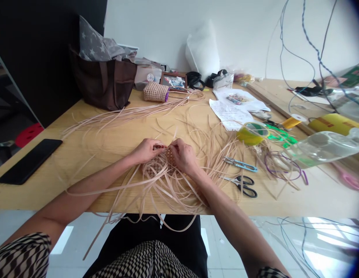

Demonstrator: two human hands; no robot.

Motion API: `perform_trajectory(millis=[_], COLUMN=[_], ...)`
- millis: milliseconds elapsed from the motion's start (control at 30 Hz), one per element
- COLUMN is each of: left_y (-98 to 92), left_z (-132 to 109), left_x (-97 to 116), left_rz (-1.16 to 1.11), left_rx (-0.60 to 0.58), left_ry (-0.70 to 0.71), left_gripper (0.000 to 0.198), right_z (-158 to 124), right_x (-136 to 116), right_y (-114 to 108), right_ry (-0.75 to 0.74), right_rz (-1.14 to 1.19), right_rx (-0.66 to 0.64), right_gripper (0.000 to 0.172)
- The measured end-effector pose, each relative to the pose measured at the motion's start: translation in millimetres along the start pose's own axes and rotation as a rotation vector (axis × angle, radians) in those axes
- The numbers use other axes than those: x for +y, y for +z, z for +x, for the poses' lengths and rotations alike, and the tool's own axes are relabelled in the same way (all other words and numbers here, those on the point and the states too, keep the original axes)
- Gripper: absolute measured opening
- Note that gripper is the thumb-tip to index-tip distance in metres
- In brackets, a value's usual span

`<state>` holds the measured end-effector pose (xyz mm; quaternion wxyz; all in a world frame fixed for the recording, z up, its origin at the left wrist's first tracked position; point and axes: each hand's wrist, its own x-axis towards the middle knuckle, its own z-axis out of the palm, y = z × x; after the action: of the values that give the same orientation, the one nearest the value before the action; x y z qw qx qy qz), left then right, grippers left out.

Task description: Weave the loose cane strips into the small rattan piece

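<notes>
A partly woven basket piece [153, 166] of pinkish-beige strips lies at the front middle of the table, with long loose strips [165, 193] fanning from it over the table's front edge. My left hand [146, 150] grips its upper left rim, fingers curled over it. Close beside, my right hand [183, 154] is closed at the upper right rim, thumb and fingers pinched together. Whether a single strip sits in that pinch is too small to tell. Part of the woven piece is hidden behind both hands.
Right of my hands lie blue thread snips [240, 164], black-handled scissors [244, 185], yellow tape [251, 133] and a clear bottle [324, 148]. A black phone [30, 161] lies at left. Behind are a finished woven piece [155, 92], a strip bundle [133, 112], a brown bag [107, 83] and papers [230, 114].
</notes>
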<state>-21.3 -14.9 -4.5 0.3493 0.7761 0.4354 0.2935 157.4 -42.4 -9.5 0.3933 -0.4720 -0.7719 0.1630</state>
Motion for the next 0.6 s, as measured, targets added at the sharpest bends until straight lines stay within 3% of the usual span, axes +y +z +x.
perform_trajectory(millis=[367,600], left_y=[-2.8,-2.0], left_z=[1.4,0.8], left_x=[1.8,-0.4], left_rz=[-0.120,-0.118], left_rx=[-0.140,-0.130], left_ry=[-0.055,-0.056], left_gripper=[0.031,0.028], right_z=[-1.0,-1.4], right_x=[-1.6,-4.0], right_y=[-0.6,-2.8], right_ry=[0.034,0.047], right_rz=[0.003,0.028], right_rx=[-0.014,-0.021], right_gripper=[0.010,0.009])
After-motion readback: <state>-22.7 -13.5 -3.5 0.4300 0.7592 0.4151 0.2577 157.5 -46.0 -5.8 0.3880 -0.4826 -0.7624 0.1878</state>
